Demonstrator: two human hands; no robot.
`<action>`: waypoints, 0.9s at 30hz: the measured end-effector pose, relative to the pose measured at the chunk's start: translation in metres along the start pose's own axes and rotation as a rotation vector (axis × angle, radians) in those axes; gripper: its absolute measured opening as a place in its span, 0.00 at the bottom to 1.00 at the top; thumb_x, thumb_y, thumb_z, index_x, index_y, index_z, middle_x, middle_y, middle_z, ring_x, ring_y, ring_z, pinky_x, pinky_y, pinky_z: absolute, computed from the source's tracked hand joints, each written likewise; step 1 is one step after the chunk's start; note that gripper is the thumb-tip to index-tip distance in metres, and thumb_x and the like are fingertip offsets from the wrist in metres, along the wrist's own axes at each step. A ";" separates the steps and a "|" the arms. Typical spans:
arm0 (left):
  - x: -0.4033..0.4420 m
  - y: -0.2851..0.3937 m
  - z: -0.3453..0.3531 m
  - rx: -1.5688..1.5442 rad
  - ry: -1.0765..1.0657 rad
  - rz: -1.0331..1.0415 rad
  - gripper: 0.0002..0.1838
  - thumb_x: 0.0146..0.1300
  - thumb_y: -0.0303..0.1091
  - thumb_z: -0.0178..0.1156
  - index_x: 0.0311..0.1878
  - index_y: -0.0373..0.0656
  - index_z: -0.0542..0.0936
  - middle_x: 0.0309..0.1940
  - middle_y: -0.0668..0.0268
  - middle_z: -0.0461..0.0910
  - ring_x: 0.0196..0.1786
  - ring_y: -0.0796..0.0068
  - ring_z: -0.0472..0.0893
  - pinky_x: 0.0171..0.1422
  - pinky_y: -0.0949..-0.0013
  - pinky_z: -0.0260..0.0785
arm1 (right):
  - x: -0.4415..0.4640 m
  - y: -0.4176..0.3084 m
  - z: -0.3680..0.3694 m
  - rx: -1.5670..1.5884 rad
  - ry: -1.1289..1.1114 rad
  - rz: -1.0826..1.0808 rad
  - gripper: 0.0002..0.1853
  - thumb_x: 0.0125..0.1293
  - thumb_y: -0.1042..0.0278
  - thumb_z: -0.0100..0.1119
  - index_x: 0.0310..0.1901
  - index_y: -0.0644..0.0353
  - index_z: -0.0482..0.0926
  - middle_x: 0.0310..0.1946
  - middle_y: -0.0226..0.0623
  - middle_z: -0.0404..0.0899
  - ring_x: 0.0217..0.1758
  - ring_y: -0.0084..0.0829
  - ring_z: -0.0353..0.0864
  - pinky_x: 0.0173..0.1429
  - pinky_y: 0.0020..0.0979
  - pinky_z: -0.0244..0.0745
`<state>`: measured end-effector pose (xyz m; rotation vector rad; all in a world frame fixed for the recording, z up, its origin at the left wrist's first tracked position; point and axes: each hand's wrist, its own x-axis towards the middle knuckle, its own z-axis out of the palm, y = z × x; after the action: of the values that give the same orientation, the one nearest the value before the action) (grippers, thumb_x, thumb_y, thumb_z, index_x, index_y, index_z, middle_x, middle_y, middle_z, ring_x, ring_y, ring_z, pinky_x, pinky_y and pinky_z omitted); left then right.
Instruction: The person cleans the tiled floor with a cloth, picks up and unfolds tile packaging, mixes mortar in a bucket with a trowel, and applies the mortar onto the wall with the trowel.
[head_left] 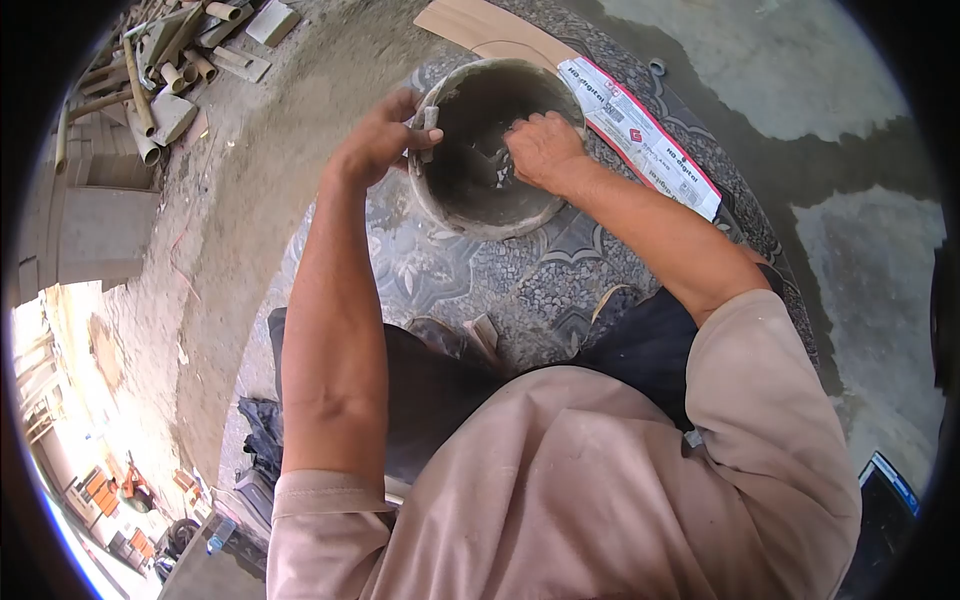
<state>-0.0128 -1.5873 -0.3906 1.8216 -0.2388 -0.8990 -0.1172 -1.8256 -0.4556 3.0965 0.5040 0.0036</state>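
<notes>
A round bucket [437, 205], its rim crusted with grey, stands on the patterned tile surface in front of me. Wet grey paste [465, 140] coats its inside, and a few small pale bits show near the middle. My left hand [378, 135] is closed on the bucket's left rim, thumb over the edge by a grey, crusted lug. Inside the bucket's mouth, toward the right, my right hand [545, 150] is curled into a fist with the knuckles up. Whatever it may hold is hidden beneath the fingers.
A flattened printed carton strip [640, 135] and brown cardboard [495, 30] lie behind the bucket. Bamboo pieces and tile offcuts [170, 75] are heaped at the upper left. A small wedge-like piece [483, 335] lies between my legs. Dark wet patches mark the concrete floor [865, 250] on the right.
</notes>
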 end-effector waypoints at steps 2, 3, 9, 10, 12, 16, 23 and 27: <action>0.002 -0.004 -0.002 0.020 -0.016 0.004 0.21 0.60 0.28 0.69 0.56 0.44 0.76 0.39 0.64 0.84 0.39 0.69 0.83 0.38 0.63 0.74 | 0.004 -0.009 -0.003 0.053 -0.064 0.019 0.09 0.54 0.67 0.60 0.32 0.58 0.87 0.35 0.45 0.87 0.43 0.43 0.88 0.50 0.40 0.78; 0.003 -0.005 -0.003 0.015 -0.030 -0.003 0.21 0.60 0.28 0.69 0.56 0.44 0.76 0.38 0.64 0.83 0.38 0.70 0.83 0.38 0.63 0.74 | 0.006 -0.009 -0.005 0.099 -0.120 0.044 0.09 0.54 0.67 0.60 0.32 0.59 0.87 0.36 0.46 0.87 0.43 0.44 0.87 0.50 0.41 0.78; 0.001 -0.008 -0.003 -0.036 -0.026 -0.006 0.20 0.60 0.27 0.69 0.55 0.45 0.76 0.36 0.67 0.82 0.37 0.71 0.82 0.38 0.63 0.74 | -0.006 0.018 -0.041 0.155 -0.248 0.128 0.10 0.61 0.63 0.64 0.42 0.55 0.87 0.40 0.44 0.85 0.51 0.45 0.83 0.57 0.45 0.77; 0.002 -0.009 -0.004 -0.049 -0.027 0.005 0.20 0.60 0.27 0.69 0.55 0.45 0.76 0.36 0.67 0.82 0.36 0.71 0.82 0.38 0.63 0.74 | -0.008 0.024 -0.029 0.141 -0.107 0.085 0.09 0.54 0.68 0.59 0.33 0.58 0.88 0.36 0.46 0.87 0.46 0.47 0.86 0.51 0.45 0.79; 0.002 -0.008 -0.005 -0.047 -0.041 -0.003 0.20 0.60 0.27 0.69 0.55 0.45 0.76 0.37 0.67 0.82 0.37 0.71 0.82 0.38 0.62 0.74 | -0.006 0.025 -0.017 0.085 -0.138 0.085 0.09 0.54 0.68 0.59 0.33 0.58 0.88 0.36 0.46 0.87 0.46 0.46 0.86 0.51 0.44 0.79; 0.005 -0.010 -0.005 -0.033 -0.043 -0.008 0.21 0.59 0.28 0.69 0.55 0.45 0.76 0.40 0.66 0.83 0.39 0.69 0.82 0.39 0.62 0.75 | -0.010 0.010 -0.002 0.024 -0.189 0.005 0.09 0.54 0.67 0.60 0.32 0.58 0.88 0.38 0.44 0.87 0.47 0.44 0.87 0.51 0.43 0.79; 0.009 -0.010 -0.004 -0.076 -0.057 0.024 0.18 0.61 0.30 0.70 0.53 0.48 0.76 0.41 0.72 0.80 0.40 0.75 0.81 0.40 0.62 0.76 | -0.014 -0.004 -0.016 0.210 -0.302 0.200 0.12 0.58 0.64 0.59 0.37 0.60 0.88 0.42 0.48 0.87 0.51 0.47 0.86 0.58 0.43 0.77; 0.015 -0.008 -0.005 -0.065 -0.052 -0.028 0.21 0.62 0.32 0.70 0.57 0.48 0.76 0.44 0.72 0.81 0.44 0.71 0.81 0.43 0.57 0.77 | -0.029 0.001 -0.027 0.426 -0.259 0.317 0.17 0.60 0.57 0.62 0.45 0.58 0.88 0.45 0.49 0.86 0.55 0.50 0.83 0.61 0.46 0.75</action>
<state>-0.0008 -1.5878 -0.4032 1.7470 -0.2146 -0.9641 -0.1446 -1.8357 -0.4284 3.4672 -0.0020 -0.5665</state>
